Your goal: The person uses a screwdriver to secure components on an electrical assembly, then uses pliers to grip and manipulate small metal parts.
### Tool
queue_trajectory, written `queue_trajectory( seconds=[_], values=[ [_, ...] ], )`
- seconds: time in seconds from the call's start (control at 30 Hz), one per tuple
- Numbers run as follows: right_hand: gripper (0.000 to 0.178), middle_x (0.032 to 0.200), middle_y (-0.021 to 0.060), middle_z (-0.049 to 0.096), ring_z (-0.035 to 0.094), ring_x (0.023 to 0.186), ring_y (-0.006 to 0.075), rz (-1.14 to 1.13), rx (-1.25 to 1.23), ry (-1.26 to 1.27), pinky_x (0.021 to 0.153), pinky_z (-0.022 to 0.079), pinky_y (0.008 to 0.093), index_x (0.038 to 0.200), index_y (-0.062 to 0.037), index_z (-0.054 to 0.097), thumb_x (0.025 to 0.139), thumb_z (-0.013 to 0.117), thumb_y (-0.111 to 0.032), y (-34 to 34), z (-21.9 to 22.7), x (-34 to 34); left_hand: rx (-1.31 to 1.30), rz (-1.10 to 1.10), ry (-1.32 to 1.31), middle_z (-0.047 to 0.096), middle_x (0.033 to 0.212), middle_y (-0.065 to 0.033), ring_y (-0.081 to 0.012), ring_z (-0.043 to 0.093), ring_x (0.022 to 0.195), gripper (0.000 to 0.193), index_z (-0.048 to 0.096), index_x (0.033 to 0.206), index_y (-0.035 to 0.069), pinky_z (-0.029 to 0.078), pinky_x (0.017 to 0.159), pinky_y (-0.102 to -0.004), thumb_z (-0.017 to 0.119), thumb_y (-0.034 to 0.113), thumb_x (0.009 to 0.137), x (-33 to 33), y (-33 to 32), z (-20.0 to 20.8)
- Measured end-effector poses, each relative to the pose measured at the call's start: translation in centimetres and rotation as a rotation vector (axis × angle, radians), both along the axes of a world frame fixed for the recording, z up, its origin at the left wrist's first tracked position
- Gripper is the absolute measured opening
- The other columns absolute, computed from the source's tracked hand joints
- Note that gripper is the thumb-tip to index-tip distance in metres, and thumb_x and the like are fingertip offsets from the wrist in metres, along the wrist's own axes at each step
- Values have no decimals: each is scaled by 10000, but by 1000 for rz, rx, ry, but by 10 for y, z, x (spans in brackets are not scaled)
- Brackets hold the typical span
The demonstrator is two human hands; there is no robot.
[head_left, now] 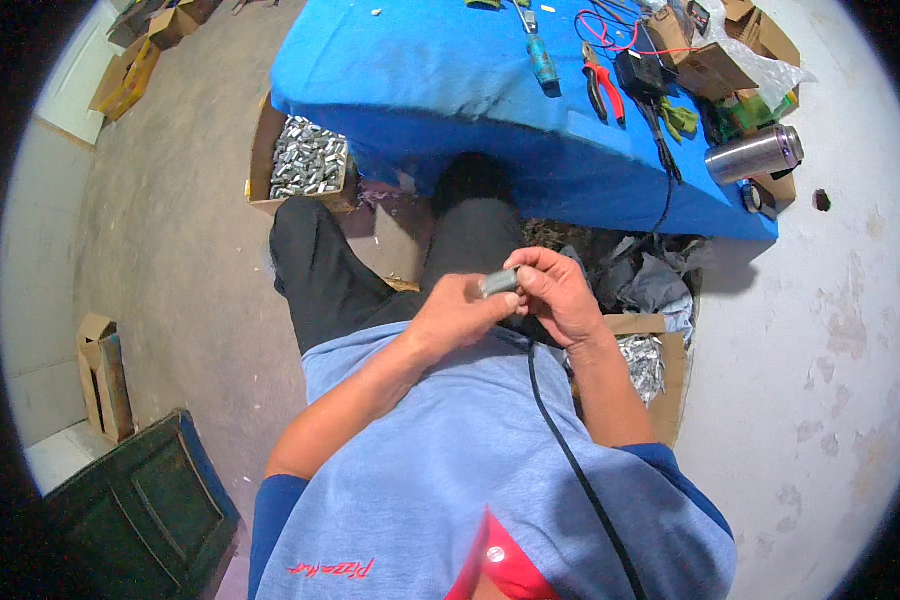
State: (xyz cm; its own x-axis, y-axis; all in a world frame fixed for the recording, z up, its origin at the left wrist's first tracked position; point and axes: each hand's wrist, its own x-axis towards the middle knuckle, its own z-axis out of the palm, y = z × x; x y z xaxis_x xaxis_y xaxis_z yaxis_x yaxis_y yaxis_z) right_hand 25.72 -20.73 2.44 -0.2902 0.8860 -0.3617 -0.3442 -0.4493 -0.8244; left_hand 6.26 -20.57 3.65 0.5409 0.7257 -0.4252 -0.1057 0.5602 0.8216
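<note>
A small grey metal piece point(501, 282), short and roughly cylindrical, is held up in front of my lap between both hands. My left hand point(457, 318) is closed around its left end, with the thumb along its lower side. With thumb and fingertips, my right hand point(562, 302) pinches the right end. The fingers cover both ends, so its full shape is hidden. Similar shiny metal pieces point(310, 158) fill a cardboard box point(261, 152) on the floor beyond my left knee. More silvery pieces point(642, 362) lie in another cardboard box point(672, 385) beside my right forearm.
A table with a blue cloth point(420, 70) stands ahead. On it are red-handled pliers point(602, 85), a teal-handled screwdriver point(540, 60), a black adapter point(640, 75) and a steel flask point(755, 155). A black cable point(580, 470) runs over my shirt. Dark plastic bags point(645, 285) lie under the table.
</note>
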Motion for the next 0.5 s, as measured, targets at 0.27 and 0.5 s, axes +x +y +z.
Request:
queue_trajectory(
  seconds=[0.27,0.5],
  values=[
    [199,872,33,632,584,753,113,-83,-98,356,624,477,277,1116,-59,611,942,642,-150,2,-7,4,-68,156,-5,462,609,13,-67,380,513,341,529,703,99,252,448,-236,642,335,922,-9,0,-28],
    [205,883,52,640,604,770,121,-76,-87,308,649,489,276,1123,-53,590,948,637,-149,1,-9,-2,-111,189,-36,457,634,21,-66,379,526,337,522,713,109,254,453,-229,635,339,931,-10,3,-33]
  ],
)
